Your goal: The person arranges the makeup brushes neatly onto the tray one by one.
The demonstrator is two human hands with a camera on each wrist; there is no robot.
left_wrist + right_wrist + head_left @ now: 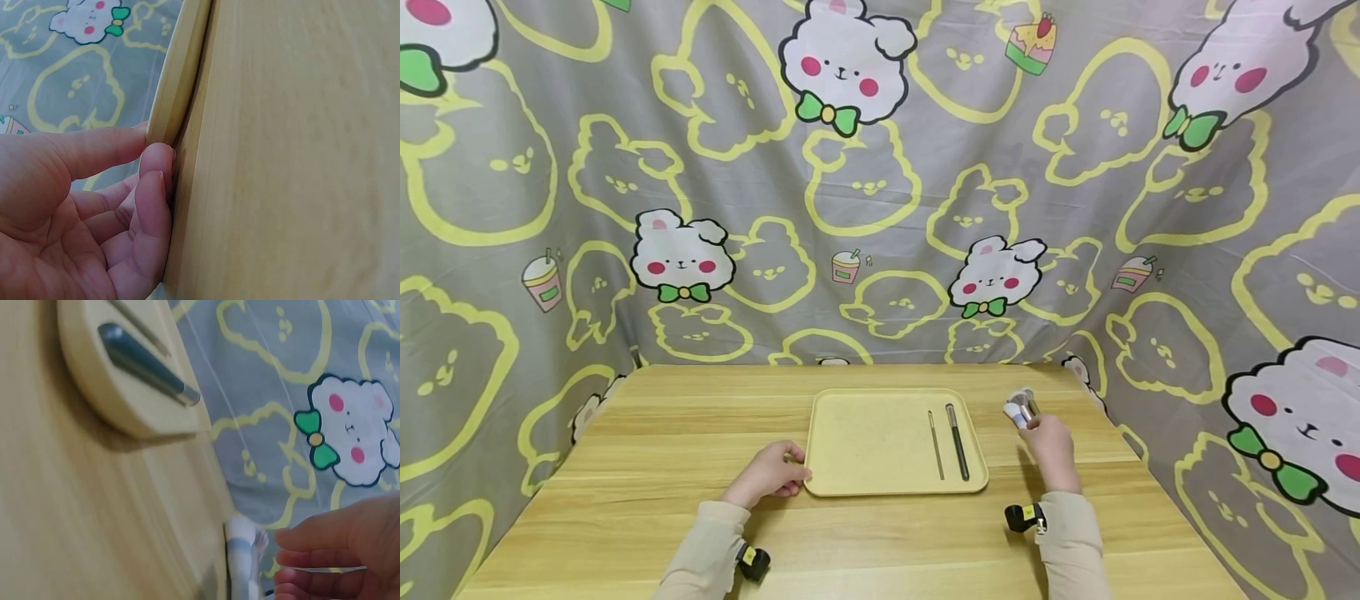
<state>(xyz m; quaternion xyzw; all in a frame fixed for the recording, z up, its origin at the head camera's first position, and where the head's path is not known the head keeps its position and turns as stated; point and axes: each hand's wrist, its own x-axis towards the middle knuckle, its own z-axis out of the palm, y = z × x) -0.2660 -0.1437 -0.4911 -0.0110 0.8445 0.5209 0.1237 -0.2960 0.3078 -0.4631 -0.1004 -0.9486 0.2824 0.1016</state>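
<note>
A pale yellow tray (865, 446) lies on the table, and my left hand (775, 468) pinches its left edge near the front corner. In the left wrist view the thumb (106, 150) sits on the tray rim (178, 69), the index fingertip just below it. On the tray's right side lie a thin brush (936, 446) and a thicker dark-handled brush (957, 442). My right hand (1051, 446) is at a small bunch of brushes (1018, 412) right of the tray. In the right wrist view its loosely bent fingers are beside a white brush (240, 553).
The wooden table (880, 550) runs back to a grey patterned curtain (880, 192), which also hangs along both sides. A small black camera is strapped to each wrist, the left one (752, 562) and the right one (1021, 517).
</note>
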